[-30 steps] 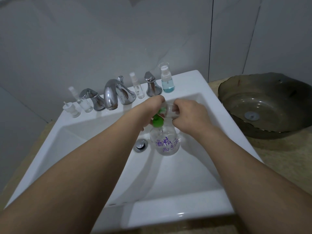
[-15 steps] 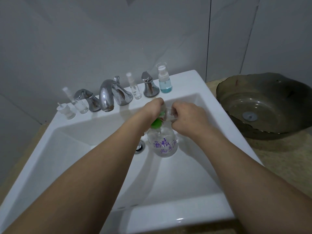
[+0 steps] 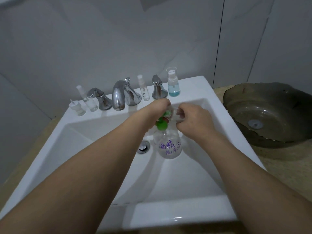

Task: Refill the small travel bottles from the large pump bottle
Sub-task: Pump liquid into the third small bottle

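- Right now the large pump bottle is standing upright in the sink, under both your hands.
- Your left hand is gripping its green pump head.
- Your right hand is pinching a small clear travel bottle just right of the nozzle.

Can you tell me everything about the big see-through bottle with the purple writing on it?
The big bottle is clear, plastic by the look of it, and round-bodied, with purple handwritten characters on its side. It stands upright in the white sink, just right of the metal drain plug. On top sits a green pump head, which the left hand grips. The right hand holds a small clear bottle at its spout.
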`<state>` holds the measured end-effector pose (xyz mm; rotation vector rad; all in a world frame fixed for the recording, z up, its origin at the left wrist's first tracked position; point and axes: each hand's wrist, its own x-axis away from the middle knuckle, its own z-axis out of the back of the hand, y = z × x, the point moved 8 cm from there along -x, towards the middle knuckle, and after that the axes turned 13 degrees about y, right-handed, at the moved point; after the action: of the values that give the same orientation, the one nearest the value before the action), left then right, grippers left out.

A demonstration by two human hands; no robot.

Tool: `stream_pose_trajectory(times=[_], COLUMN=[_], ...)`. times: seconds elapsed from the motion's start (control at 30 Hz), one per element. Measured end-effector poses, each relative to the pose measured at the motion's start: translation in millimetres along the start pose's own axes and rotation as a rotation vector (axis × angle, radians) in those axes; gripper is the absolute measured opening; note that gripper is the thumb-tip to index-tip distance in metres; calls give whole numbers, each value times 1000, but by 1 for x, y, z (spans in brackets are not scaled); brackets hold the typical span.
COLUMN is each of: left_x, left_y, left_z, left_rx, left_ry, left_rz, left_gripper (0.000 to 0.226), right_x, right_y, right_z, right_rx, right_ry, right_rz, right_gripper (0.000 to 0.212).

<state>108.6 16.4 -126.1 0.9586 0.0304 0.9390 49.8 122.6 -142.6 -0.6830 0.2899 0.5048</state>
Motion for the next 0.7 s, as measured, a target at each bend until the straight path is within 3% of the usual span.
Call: stream_pose_trajectory(times=[0.7], left_x=[-13], left_y=[-8], left_z=[-14], left_rx=[-45], left_ry=[29], left_rz=[8], left_gripper=[23], right_x=[0], right_y=[5], right_z=[-9], right_rx=[91], right_ry=[-78], right_rz=[16], right_gripper=[24])
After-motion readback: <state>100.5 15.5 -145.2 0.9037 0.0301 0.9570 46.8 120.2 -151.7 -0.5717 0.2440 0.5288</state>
